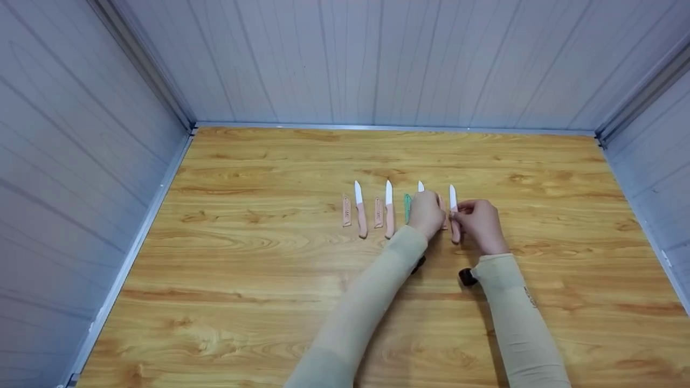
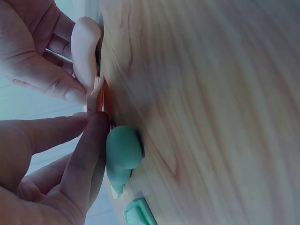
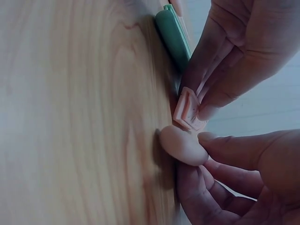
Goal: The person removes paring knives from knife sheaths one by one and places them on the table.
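Observation:
My left hand (image 1: 426, 214) pinches a pink blade sheath (image 3: 188, 110) between thumb and fingers at the table. Just to its right, my right hand (image 1: 481, 222) holds a small pink-handled paring knife (image 1: 453, 202) by its handle, with the white blade pointing away from me. Sheath and knife lie side by side, close together. A green knife handle (image 2: 123, 152) sits beside the left hand's fingers; in the head view the hand covers it and only the white blade tip (image 1: 421, 186) shows. Left of that lies a green sheath (image 1: 407, 206).
Farther left on the wood-grain table (image 1: 232, 285) lie two more pink-handled knives, one knife (image 1: 361, 215) and another knife (image 1: 389, 213). Each has a pink sheath at its left, a sheath (image 1: 346, 210) and a second sheath (image 1: 378, 212). Grey panel walls (image 1: 350, 64) enclose the table.

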Available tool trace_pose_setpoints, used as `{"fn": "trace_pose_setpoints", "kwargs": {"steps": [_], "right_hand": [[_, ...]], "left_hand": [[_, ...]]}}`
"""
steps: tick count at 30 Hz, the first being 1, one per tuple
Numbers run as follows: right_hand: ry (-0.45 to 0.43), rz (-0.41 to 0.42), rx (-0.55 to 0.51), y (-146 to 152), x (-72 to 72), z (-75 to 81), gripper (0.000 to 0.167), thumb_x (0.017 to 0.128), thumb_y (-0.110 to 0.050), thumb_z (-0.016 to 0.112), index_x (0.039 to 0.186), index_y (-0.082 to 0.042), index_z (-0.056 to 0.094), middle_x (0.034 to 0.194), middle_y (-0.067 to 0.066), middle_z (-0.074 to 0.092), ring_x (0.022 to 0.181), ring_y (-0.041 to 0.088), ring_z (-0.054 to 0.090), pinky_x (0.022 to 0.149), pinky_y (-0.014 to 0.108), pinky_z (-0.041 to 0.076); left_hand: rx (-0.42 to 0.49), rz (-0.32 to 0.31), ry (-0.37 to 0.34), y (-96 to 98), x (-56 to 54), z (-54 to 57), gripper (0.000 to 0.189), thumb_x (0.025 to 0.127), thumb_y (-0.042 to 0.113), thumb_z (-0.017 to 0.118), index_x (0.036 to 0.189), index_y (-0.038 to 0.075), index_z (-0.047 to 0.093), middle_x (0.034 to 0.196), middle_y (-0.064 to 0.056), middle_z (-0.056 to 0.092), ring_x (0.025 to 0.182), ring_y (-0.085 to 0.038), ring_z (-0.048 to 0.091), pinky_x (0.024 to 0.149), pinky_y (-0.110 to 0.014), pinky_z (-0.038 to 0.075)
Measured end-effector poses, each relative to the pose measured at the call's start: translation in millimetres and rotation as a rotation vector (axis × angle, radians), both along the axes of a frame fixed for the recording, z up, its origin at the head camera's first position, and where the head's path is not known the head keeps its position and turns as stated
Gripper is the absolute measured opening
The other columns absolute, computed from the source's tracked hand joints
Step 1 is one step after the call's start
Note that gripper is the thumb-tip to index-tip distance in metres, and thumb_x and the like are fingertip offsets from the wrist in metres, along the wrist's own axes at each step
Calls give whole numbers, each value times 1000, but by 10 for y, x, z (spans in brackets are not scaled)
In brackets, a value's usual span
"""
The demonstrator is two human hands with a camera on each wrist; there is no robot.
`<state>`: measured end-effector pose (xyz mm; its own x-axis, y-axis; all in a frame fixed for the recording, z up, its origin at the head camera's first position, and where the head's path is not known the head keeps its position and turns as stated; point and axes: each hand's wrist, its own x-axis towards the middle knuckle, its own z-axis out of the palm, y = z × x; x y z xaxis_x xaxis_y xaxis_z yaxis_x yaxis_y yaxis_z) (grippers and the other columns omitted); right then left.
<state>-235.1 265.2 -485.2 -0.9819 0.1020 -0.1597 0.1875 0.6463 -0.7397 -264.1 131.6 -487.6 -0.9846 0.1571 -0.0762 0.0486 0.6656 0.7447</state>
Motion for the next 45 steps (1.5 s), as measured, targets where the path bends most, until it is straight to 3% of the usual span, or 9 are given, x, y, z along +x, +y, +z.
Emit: {"fn": "trace_pose_setpoints", "kwargs": {"steps": [10, 20, 34, 38, 42, 45], "right_hand": [[18, -28, 13, -15, 2, -4, 24, 87, -11, 68, 104, 7, 68, 88, 15, 68, 67, 11, 60, 60, 20, 47], [62, 3, 74, -30, 29, 1, 27, 87, -14, 68, 104, 7, 69, 91, 18, 68, 81, 26, 61, 69, 30, 45], [76, -14, 84, -32, 45, -28, 26, 87, -12, 67, 104, 8, 68, 90, 18, 67, 80, 27, 61, 68, 31, 46], [101, -45, 83, -45, 62, -14, 30, 87, -14, 67, 107, 8, 66, 89, 19, 67, 79, 27, 61, 68, 32, 47], [150, -65, 95, -61, 101, 15, 31, 88, -16, 67, 108, 8, 65, 87, 18, 66, 76, 28, 60, 65, 32, 46], [183, -66, 110, -81, 151, 45, 31, 89, -18, 65, 108, 7, 66, 87, 17, 65, 75, 28, 59, 64, 33, 46]], "left_hand": [[-42, -2, 39, 49, 18, -8, 19, 87, 2, 61, 69, 9, 60, 65, 1, 57, 63, -15, 57, 55, -24, 45], [-108, 4, 110, 44, 68, 21, 14, 88, 6, 60, 74, 8, 62, 70, 0, 60, 67, -16, 60, 59, -26, 48], [-87, -5, 89, 29, 79, 57, 16, 86, 5, 62, 71, 10, 60, 67, 1, 57, 65, -16, 58, 56, -25, 46], [-84, -7, 94, -4, 100, 106, 7, 86, 3, 61, 85, 4, 68, 80, -4, 66, 76, -18, 63, 66, -26, 50], [-45, -25, 68, -54, 135, 171, 21, 86, 1, 62, 106, 1, 69, 100, -8, 69, 92, -18, 65, 77, -26, 52], [-5, -34, 63, -112, 170, 218, 24, 85, 1, 66, 109, 0, 69, 97, -8, 69, 88, -15, 64, 73, -23, 51]]}}
